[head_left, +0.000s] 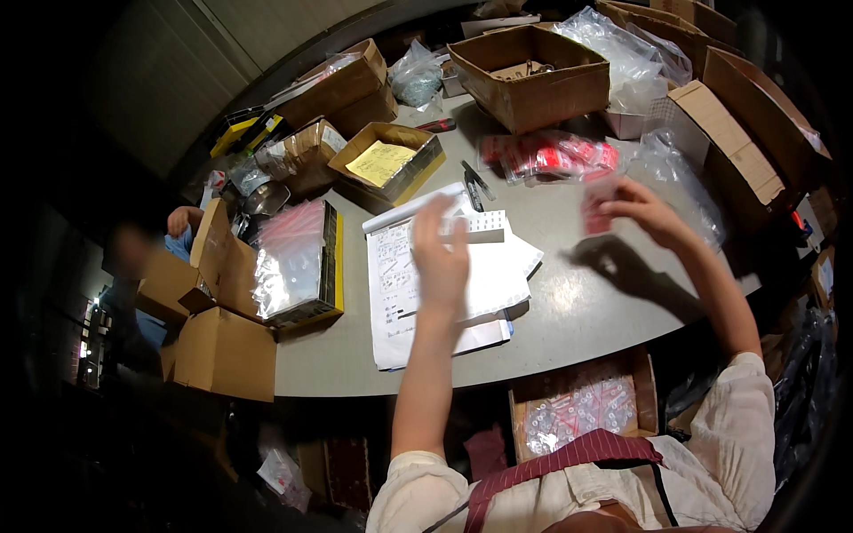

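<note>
Lap box: open cardboard box (582, 410) just below the tabletop edge, filled with small clear packets with red parts.
Left hand: left hand (442, 253) raised above the white paper sheets (426, 284), fingers pointing away from the person; blurred, so I cannot tell how far it is open or whether it holds anything.
Right hand: right hand (649, 211) lifted over the grey tabletop (577, 311), fingers pinched on a small red packet (597, 209).
Packet axis: it hangs roughly upright, long axis running up and down in the view; blurred.
Packet place: in the air, near the pile of red packets in clear bags (546, 157).
Left side: yellow-edged box of clear bags (298, 262).
Far end: large open cardboard box (533, 75) beyond the pile.
</note>
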The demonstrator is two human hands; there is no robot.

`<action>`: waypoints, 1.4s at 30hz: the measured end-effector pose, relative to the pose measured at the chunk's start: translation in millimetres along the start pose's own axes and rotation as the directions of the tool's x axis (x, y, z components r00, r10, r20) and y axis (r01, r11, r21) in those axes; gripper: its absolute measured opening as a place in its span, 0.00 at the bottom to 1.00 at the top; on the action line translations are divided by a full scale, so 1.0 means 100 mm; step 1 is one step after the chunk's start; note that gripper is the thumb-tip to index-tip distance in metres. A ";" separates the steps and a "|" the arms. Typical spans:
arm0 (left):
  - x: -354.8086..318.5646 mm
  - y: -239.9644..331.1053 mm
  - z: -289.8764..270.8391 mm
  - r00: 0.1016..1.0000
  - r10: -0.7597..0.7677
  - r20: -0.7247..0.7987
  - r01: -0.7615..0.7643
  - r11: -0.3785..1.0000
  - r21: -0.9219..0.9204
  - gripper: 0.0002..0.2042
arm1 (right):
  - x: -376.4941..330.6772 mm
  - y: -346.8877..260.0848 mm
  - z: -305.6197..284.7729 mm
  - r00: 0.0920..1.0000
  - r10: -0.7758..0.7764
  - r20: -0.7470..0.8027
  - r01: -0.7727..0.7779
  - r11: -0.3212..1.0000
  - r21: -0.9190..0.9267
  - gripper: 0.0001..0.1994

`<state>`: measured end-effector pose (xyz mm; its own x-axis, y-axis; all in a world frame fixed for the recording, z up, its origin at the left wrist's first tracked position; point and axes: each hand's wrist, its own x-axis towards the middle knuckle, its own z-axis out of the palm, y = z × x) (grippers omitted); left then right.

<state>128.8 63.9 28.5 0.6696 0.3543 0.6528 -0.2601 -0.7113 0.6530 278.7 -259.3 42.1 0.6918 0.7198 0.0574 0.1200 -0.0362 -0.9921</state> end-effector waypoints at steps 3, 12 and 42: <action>-0.23 0.09 0.27 0.910 -0.132 0.393 0.331 0.803 -0.496 0.22 | 0.22 -0.05 0.68 0.989 -0.072 0.132 0.038 0.970 0.238 0.19; -0.32 0.14 0.29 0.720 -0.267 0.640 0.623 0.656 -0.426 0.17 | 0.31 0.11 0.75 0.989 -0.009 0.146 -0.026 0.971 0.238 0.16; -0.43 0.22 0.49 0.742 -0.176 0.646 0.616 0.558 -0.556 0.25 | -0.01 -0.08 1.11 0.946 -0.276 -0.172 0.305 0.936 0.175 0.17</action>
<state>128.2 2.9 -3.8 0.9926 -0.0043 0.1217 -0.1195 0.1589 0.9800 198.0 -182.5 37.6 0.7438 0.5713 0.3470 0.1985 0.3070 -0.9308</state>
